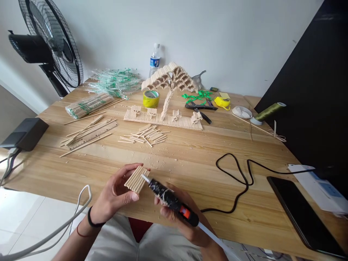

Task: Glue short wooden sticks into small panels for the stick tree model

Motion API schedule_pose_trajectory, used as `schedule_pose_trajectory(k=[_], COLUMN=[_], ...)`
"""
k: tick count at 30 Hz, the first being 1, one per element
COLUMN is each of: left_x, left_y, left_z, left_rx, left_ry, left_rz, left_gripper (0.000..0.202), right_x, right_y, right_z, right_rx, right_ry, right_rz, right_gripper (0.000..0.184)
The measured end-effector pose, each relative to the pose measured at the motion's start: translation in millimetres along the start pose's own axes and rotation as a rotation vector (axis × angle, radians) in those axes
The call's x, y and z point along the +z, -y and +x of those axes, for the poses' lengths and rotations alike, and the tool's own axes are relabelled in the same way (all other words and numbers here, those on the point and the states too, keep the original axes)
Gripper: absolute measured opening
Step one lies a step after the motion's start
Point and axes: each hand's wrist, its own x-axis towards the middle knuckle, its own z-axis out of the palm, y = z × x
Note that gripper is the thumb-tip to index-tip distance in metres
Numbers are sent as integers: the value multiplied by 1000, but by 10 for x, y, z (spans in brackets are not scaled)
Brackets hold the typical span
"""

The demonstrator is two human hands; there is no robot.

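1. The landmark is the stick model (169,102), a slanted roof on a leaning post with a flat base, standing on the wood-grained counter (190,148).
2. Nearer the person than the model, the left hand (112,194) has its grip closed around the edges of a small panel of sticks (136,179), thumb along the near side.
3. The right hand (190,233), also nearer than the model, has its grip wrapped round a black glue gun (168,197); the nozzle points at the panel, though I cannot tell whether they touch.
4. Just in front of the model lie short sticks (154,136) and pale crumbs.
5. Left of the model are a ruler (94,136), a bagged stick bundle (89,105) and green-printed wrappers (114,81); farther left stands a black fan (54,47).
6. Behind the model, a bottle (155,62) stands by the white wall (114,29).
7. Well to the model's right are a green thread spool (269,113) and a dark panel (312,94); nearer the person lies a black phone (307,215).
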Motion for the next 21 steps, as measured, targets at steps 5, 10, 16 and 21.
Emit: schedule_pose_trajectory(k=[5, 10, 16, 21], left_x=[-15, -71, -192, -229], left_y=[42, 14, -253, -405], left_z=[-9, 98, 591, 1054], left_rx=[-20, 54, 98, 76], left_ry=[-2, 118, 378, 508], left_rz=[-4, -7, -6, 20], left_gripper=[63, 69, 69, 71], right_x=[-242, -638, -941, -1086], right_y=[-184, -469, -605, -325], right_z=[91, 300, 611, 849], right_rx=[132, 104, 218, 130], right_ry=[-225, -248, -101, -37], right_rz=[-336, -617, -626, -560], right_gripper=[10, 27, 22, 16])
